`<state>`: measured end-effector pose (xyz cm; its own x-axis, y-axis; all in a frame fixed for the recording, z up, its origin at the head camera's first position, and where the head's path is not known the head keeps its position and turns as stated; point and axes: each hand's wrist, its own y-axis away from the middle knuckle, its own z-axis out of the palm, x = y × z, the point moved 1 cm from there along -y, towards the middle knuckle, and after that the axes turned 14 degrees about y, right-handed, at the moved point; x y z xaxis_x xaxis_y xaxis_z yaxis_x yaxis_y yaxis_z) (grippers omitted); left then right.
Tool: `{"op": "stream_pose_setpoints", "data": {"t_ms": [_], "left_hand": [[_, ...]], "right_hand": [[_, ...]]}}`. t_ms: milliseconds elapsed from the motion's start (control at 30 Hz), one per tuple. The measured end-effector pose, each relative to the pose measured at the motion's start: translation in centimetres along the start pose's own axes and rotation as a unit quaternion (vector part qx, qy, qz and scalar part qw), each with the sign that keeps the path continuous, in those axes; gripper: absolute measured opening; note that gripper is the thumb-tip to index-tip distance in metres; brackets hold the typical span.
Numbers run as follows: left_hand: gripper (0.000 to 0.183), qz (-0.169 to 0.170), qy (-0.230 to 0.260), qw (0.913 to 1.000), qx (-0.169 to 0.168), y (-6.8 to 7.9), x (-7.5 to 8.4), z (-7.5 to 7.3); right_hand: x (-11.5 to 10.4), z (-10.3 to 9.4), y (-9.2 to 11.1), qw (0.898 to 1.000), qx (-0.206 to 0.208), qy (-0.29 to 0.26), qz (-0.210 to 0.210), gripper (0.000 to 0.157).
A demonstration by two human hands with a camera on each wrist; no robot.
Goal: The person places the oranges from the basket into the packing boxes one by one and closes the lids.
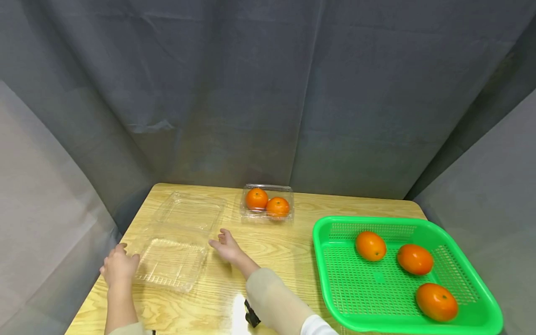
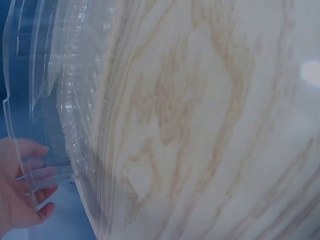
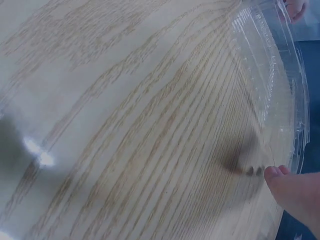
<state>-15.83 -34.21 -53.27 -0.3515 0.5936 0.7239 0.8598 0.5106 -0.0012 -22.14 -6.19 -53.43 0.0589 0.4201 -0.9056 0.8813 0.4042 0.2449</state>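
A clear plastic clamshell box [image 1: 169, 263] lies unfolded on the left of the table, its lid [image 1: 190, 211] laid back towards the far edge. My left hand [image 1: 119, 266] is at the box's left side, thumb and fingers spread apart; in the left wrist view, loosely bent fingers [image 2: 42, 172] show through the clear rim. On the opposite side, near the fold between box and lid, is my right hand [image 1: 227, 246]. Its thumb points at the plastic and its fingers are parted from it. The right wrist view has the thumb [image 3: 275, 175] right at the rim.
At the back middle stands another clear box [image 1: 268, 187] with two oranges [image 1: 257, 199] inside. A green mesh basket [image 1: 318, 260] on the right holds three orange fruits [image 1: 371, 246]. A small black object [image 1: 251, 314] shows beside the right sleeve. Grey curtains [image 1: 251, 93] surround the wooden table [image 1: 301, 242].
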Motion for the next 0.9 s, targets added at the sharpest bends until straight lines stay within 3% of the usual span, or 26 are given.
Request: {"op": "stream_pose_setpoints", "data": {"t_ms": [400,633,900], "left_hand": [[0.037,0.0,-0.003,0.9995,-0.03,0.3,-0.5,-0.2],[0.035,0.005,0.024,0.9989,-0.039,0.7,-0.5,-0.3],[0.035,0.01,0.042,0.996,-0.079,1.1,-0.3,-0.7]], "right_hand": [[0.2,0.7,-0.2,0.998,-0.059,-0.011,0.035,0.077],[0.4,0.7,-0.3,0.997,-0.071,-0.031,0.028,0.073],[0.4,0.7,-0.6,0.996,-0.065,-0.05,0.017,0.069]]}}
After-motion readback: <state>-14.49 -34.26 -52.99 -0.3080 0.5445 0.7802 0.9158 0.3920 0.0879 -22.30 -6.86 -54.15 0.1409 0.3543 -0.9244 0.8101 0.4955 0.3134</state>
